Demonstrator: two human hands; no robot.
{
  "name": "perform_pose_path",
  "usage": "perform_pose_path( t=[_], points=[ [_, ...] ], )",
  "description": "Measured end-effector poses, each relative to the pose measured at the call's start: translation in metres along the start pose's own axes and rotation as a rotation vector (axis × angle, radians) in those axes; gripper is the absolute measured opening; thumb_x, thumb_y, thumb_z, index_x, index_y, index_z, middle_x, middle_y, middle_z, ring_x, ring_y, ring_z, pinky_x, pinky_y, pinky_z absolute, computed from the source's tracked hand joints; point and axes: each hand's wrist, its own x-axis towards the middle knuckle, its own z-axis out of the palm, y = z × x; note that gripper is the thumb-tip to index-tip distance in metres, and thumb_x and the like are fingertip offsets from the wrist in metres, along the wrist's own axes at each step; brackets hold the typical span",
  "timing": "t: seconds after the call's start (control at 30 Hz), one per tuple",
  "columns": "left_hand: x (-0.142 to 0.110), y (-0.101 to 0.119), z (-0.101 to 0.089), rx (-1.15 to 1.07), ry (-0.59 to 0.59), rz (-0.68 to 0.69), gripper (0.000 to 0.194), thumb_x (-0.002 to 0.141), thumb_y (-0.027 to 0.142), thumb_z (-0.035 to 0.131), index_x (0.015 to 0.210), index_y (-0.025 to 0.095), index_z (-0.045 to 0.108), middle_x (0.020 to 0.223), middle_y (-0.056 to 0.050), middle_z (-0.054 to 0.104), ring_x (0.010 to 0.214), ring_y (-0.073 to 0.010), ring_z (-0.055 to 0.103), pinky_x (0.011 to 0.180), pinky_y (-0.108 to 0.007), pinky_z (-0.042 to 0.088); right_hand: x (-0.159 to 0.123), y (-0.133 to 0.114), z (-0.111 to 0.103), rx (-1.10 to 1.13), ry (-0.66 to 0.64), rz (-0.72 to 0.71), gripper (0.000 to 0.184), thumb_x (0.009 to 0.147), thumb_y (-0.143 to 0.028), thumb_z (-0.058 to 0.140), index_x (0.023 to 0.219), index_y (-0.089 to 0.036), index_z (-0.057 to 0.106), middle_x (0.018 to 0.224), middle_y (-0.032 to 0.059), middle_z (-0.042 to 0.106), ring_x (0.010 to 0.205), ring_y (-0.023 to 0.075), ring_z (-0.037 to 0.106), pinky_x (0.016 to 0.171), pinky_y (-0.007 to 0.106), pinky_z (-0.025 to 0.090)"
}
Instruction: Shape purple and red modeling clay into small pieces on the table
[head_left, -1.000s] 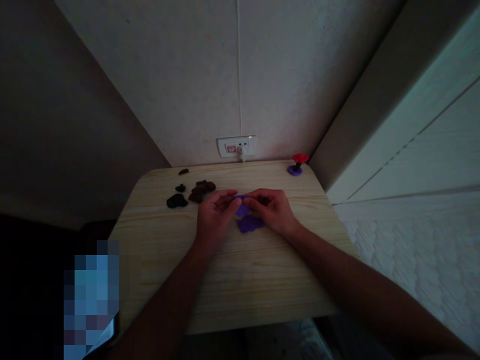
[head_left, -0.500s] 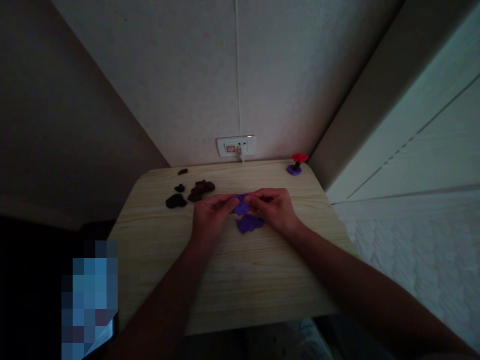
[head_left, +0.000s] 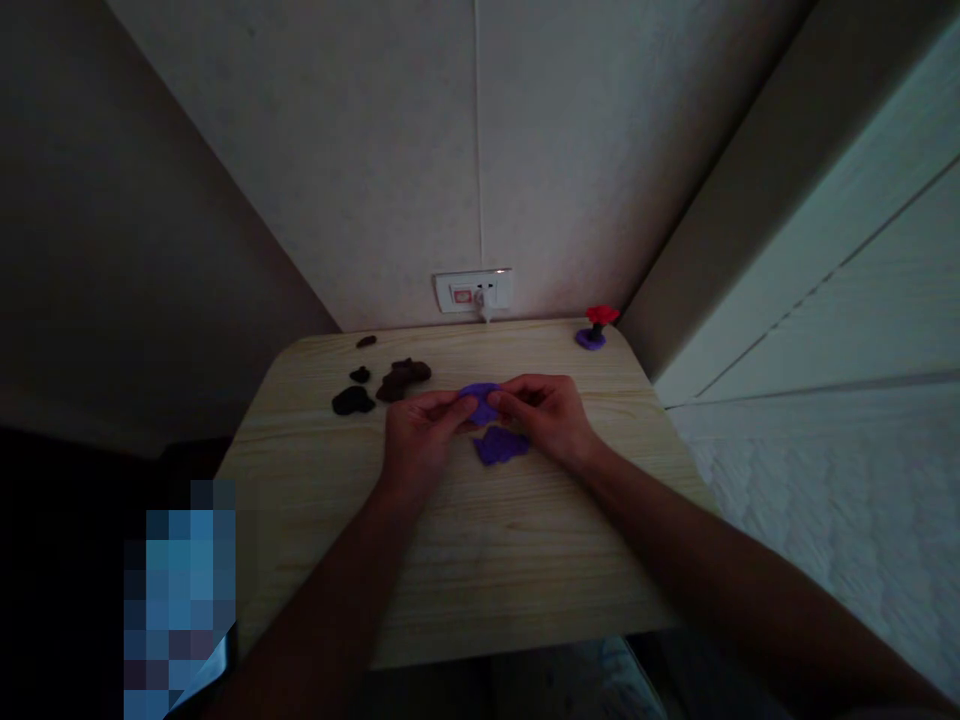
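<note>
A flattened piece of purple modelling clay (head_left: 484, 403) is pinched between both my hands, just above the table. My left hand (head_left: 420, 432) grips its left side, thumb on top and fingers behind. On the opposite side, my right hand (head_left: 553, 412) holds the clay the same way. Right below lies a second, ragged flat lump of purple clay (head_left: 500, 446) on the wood. Dark brown clay (head_left: 405, 380) rests beyond my left hand, with a black clay lump (head_left: 352, 401) and a smaller black bit (head_left: 361, 375) to its left.
A small figure with a red flower-like top (head_left: 602, 316) stands on a purple base at the table's (head_left: 450, 570) far right corner. A little brown piece (head_left: 366, 341) lies at the back left. Behind, a wall socket (head_left: 472, 291) holds a plug. A pixelated bright screen is at lower left.
The purple clay between my hands has tilted and its upper edge now shows wider and rounder. Both hands stay in nearly the same place.
</note>
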Motion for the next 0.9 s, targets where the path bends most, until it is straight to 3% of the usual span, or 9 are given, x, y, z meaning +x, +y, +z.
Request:
perform_pose_path(
  t=[0.23, 0.57, 0.9],
  points=[
    [0.0000, 0.0006, 0.0008, 0.149, 0.034, 0.138, 0.014, 0.071, 0.028, 0.087, 0.081, 0.020, 0.083, 0.082, -0.004, 0.082, 0.075, -0.0168, 0.075, 0.074, -0.027, 0.061, -0.0010, 0.0048, 0.0008, 0.037, -0.111, 0.028, 0.038, 0.063, -0.046, 0.094, 0.086, -0.018, 0.080, 0.077, 0.0015, 0.078, 0.063, 0.0119, 0.065, 0.056, 0.022, 0.049],
    [-0.0004, -0.0004, 0.0027, 0.102, -0.056, 0.084, 0.024, 0.069, 0.030, 0.088, 0.088, 0.017, 0.082, 0.085, -0.006, 0.082, 0.074, -0.0180, 0.076, 0.074, -0.030, 0.062, -0.0007, 0.0056, -0.0024, -0.058, -0.095, -0.049, 0.038, 0.071, -0.051, 0.088, 0.083, -0.017, 0.074, 0.072, 0.0022, 0.075, 0.066, 0.0148, 0.066, 0.063, 0.026, 0.051],
    [0.0016, 0.0040, -0.0002, 0.172, -0.035, 0.150, 0.013, 0.072, 0.026, 0.079, 0.081, 0.016, 0.075, 0.075, -0.003, 0.076, 0.068, -0.0164, 0.070, 0.067, -0.028, 0.056, -0.0023, 0.0061, 0.0018, -0.018, -0.125, 0.006, 0.041, 0.067, -0.046, 0.092, 0.090, -0.017, 0.074, 0.075, 0.0013, 0.074, 0.062, 0.0117, 0.062, 0.056, 0.022, 0.047]
  ],
)
